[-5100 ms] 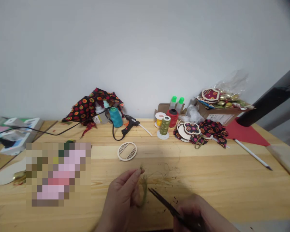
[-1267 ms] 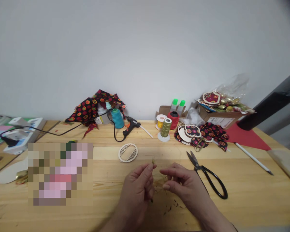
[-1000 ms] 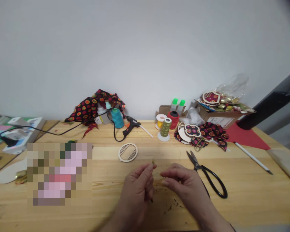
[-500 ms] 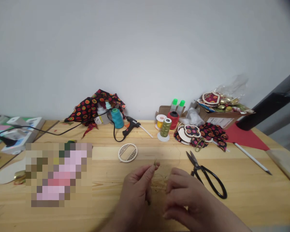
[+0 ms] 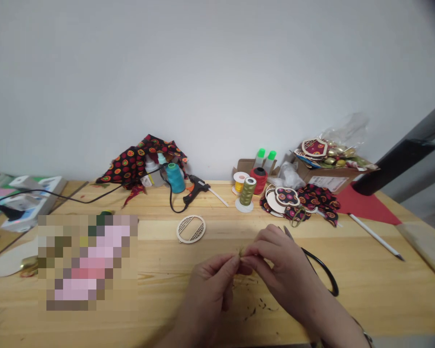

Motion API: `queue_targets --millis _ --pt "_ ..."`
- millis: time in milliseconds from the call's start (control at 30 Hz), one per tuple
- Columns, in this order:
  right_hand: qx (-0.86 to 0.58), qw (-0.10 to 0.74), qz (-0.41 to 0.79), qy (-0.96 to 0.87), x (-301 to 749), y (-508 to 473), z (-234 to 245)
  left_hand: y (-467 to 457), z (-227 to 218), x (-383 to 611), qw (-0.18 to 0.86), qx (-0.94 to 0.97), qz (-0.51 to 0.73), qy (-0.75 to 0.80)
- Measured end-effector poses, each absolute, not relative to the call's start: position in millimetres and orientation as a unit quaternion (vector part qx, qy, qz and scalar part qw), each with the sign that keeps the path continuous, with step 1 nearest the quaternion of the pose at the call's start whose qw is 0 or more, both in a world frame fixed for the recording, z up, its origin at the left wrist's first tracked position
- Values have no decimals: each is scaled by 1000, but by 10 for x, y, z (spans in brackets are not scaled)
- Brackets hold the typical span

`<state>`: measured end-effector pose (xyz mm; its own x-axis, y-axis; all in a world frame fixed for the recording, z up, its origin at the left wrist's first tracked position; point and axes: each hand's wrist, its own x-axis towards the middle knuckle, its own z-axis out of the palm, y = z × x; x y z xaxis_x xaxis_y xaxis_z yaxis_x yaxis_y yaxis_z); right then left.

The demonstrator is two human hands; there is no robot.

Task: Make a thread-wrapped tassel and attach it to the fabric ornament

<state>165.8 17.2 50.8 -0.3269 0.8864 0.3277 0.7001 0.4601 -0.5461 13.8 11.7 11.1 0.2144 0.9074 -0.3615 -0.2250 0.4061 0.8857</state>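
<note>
Left hand point(image 5: 213, 287): fingers clamped on small green thread tuft point(image 5: 240, 252), held above wooden surface point(image 5: 159, 309). Right hand point(image 5: 286, 278): fingers close against tuft's other side; whether they grip strand, cannot tell. Risk: loosened left pinch could let fine strands slip and splay. Black scissors point(image 5: 331, 277) lie partly under right forearm; sideways elbow swing could knock them. Beyond: oval wooden frame point(image 5: 197, 233), green spool point(image 5: 247, 193).

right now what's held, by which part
The left hand pinches a green thread bundle below its frayed tip; whether the right hand grips it is unclear.
</note>
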Motion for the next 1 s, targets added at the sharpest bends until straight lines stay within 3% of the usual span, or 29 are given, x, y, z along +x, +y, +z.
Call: queue_targets --millis 300,433,767,1000 --pt "-496 317 168 -791 1657 178 488 100 84 138 694 362 399 476" --pt "-524 385 212 -730 1674 190 437 104 83 144 685 351 413 486" --pt "-543 447 565 -431 1568 93 124 111 89 140 688 334 434 476" --pt "-480 449 656 -371 1483 108 152 84 95 151 695 354 408 475"
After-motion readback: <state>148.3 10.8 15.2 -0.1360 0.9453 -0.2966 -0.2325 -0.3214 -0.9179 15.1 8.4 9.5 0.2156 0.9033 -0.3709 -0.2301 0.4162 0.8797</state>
